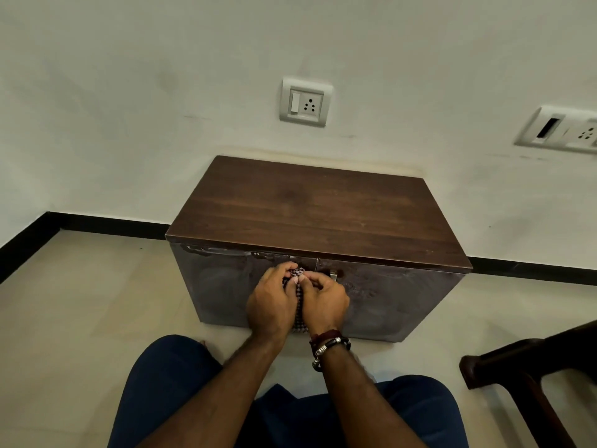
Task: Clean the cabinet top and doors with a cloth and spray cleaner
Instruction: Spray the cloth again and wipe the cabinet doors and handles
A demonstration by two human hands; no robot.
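Both hands, the left hand (271,305) and right hand (324,302), clench a checked cloth (298,310) bunched between them at centre frame, against the cabinet (323,215) doors. The left door (226,286) shows wet smears; the top looks dry. Wiping seems partly done. No spray cleaner is visible.

- The cloth (298,305) is mostly hidden between the left hand (271,305) and right hand (324,302).
- At three o'clock, a wall socket plate (562,129) is blurred and cut off.
- At four o'clock, dark wooden furniture (529,376) leaves the frame.
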